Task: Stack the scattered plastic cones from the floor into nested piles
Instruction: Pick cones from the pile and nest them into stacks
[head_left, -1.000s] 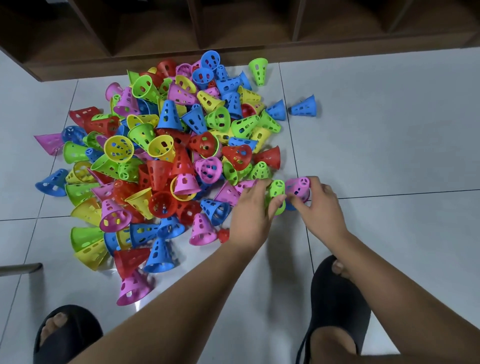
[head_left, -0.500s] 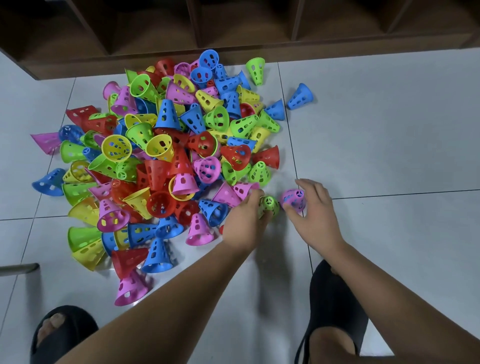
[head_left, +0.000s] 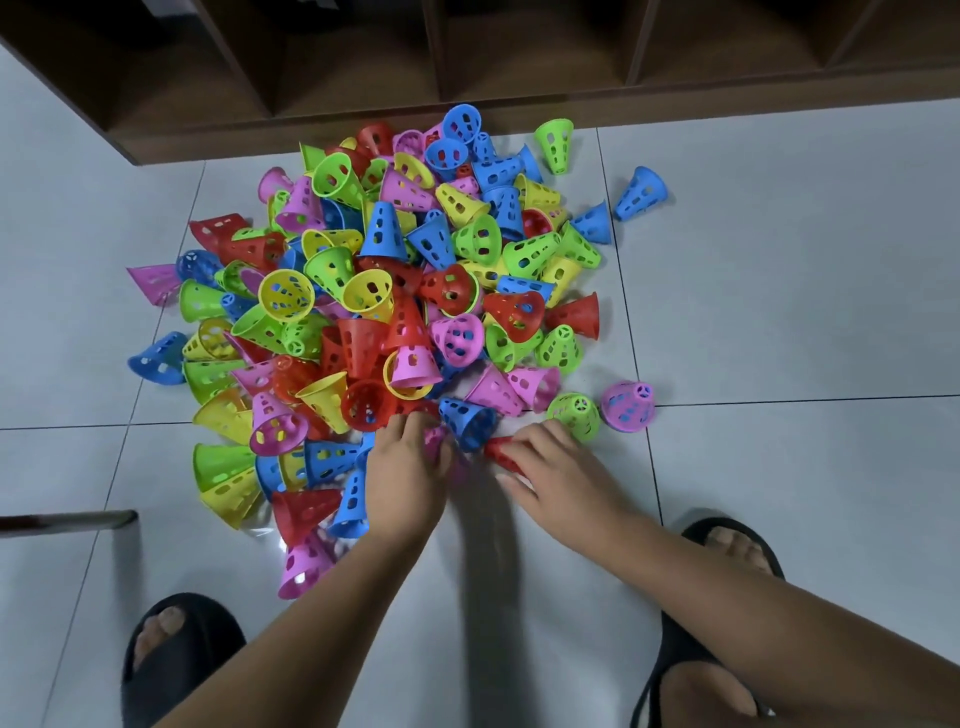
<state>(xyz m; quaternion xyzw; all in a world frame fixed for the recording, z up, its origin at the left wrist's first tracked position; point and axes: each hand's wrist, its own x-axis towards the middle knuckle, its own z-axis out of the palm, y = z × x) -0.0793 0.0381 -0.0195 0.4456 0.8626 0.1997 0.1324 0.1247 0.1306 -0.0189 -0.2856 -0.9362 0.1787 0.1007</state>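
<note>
Left hand (head_left: 410, 467): I am curling my fingers round a pink cone (head_left: 435, 435) at the heap's near edge.
Right hand (head_left: 563, 470): I am pinching a red cone (head_left: 500, 448) lying on the floor (head_left: 779, 312).
Heap (head_left: 395, 312): cones are lying tangled by the shelf (head_left: 363, 78).
Doing it well: I am judging each should be going mouth-down, beside the standing green cone (head_left: 574, 413).

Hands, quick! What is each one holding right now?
Left hand: closed round a pink cone.
Right hand: pinching a red cone.
</note>
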